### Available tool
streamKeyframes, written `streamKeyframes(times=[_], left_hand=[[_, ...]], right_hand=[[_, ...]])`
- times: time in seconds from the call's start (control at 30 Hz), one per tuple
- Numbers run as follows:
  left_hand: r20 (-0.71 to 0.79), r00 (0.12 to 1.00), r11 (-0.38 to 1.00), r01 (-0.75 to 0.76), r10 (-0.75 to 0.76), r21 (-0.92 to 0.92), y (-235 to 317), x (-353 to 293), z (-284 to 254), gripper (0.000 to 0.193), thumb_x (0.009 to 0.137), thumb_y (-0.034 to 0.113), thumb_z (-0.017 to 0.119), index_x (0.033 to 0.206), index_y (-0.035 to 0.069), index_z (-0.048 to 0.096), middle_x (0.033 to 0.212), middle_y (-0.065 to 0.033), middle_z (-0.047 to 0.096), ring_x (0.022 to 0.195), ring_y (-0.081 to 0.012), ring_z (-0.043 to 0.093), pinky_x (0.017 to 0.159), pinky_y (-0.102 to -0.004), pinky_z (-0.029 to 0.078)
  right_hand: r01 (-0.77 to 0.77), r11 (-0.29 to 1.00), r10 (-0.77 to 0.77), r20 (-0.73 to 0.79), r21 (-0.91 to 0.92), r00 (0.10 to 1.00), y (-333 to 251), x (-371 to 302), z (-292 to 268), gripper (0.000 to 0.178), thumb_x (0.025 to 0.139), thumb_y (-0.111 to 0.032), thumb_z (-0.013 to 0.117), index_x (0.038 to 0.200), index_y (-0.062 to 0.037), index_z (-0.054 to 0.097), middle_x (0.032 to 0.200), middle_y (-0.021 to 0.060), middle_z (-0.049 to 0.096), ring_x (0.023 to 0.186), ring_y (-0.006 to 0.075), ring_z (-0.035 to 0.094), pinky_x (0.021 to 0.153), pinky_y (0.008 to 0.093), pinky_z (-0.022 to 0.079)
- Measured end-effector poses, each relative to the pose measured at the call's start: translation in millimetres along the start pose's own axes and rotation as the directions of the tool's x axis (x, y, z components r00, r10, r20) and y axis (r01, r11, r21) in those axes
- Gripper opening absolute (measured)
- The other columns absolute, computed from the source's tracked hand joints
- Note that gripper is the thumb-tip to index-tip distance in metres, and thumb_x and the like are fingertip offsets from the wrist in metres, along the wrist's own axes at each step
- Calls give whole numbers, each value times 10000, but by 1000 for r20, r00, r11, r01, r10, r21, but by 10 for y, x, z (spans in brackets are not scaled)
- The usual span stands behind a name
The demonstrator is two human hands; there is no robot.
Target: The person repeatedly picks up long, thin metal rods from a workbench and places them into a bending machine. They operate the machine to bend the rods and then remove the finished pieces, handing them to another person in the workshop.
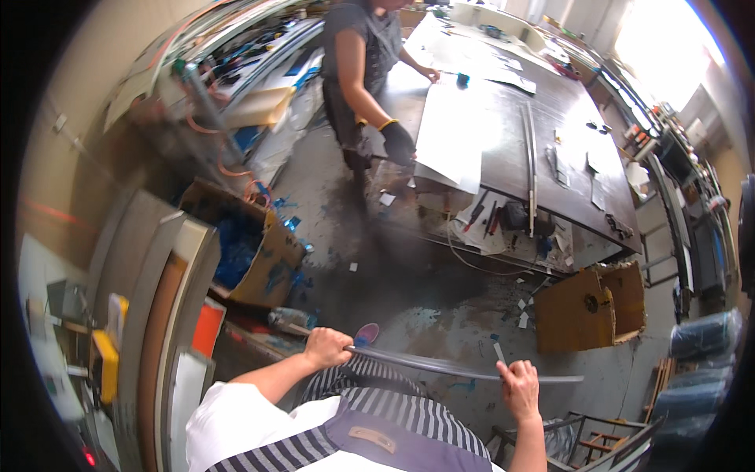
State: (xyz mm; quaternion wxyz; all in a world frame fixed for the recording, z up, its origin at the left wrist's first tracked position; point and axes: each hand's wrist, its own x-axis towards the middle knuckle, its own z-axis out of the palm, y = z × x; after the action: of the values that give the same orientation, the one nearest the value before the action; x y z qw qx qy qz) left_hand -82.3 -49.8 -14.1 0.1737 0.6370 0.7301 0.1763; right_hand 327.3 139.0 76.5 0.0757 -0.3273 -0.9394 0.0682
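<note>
Both sets of fingers are curling tight around a long thin grey metal strip [440, 366], the left hand [326, 347] gripping near one end, the right hand [519, 385] nearer the other. The strip is hanging level above the paint-spattered concrete floor [409, 275]. Beyond, another person's black-gloved hand [398, 141] is resting at the near-left edge of the dark bench [566, 134], beside a pale sheet [450, 138].

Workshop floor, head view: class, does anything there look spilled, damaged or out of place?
Yes. Blue scraps and pale offcuts lie strewn over the stained concrete floor. The cardboard box on the left is torn and tilted, smeared blue. Both hands, left hand and right hand, grip a long metal strip, which looks slightly bowed.
</note>
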Motion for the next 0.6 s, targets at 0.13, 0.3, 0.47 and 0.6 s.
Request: streamKeyframes(times=[0.13,0.3,0.47,0.6], left_hand=[[-156,921,934,344,-356,-101,554,-1242,-25,165,651,295,629,637,132,655,622,-95,623,606,-307,627,533,-424,467],[-313,736,799,566,-600,-202,1053,-2453,-131,142,634,267,659,617,127,642,601,-99,606,571,-311,603,509,-414,434],[-480,638,778,604,-602,-173,1300,-3479,-189,131,647,239,675,641,114,635,613,-95,614,590,-299,615,520,-422,459],[-492,603,751,637,-627,-176,1332,-4350,-328,168,681,206,750,684,80,638,644,-86,631,618,-291,624,563,-383,479]], right_hand=[[126,985,-109,-142,114,984,-74,132,-162,412,702,31,621,1106,-48,655,968,106,579,946,303,552,870,417,456],[284,957,-252,-343,48,905,-410,297,-385,368,737,53,619,1095,-22,657,1160,126,589,1142,341,535,1019,460,407],[477,878,-438,-484,-47,758,-967,337,-491,334,748,44,619,1071,-20,668,1071,112,580,1069,335,552,957,427,426],[578,814,-541,-425,-48,726,-1568,216,-347,280,785,-10,593,1058,-9,652,1032,117,573,1032,331,545,917,465,424]])
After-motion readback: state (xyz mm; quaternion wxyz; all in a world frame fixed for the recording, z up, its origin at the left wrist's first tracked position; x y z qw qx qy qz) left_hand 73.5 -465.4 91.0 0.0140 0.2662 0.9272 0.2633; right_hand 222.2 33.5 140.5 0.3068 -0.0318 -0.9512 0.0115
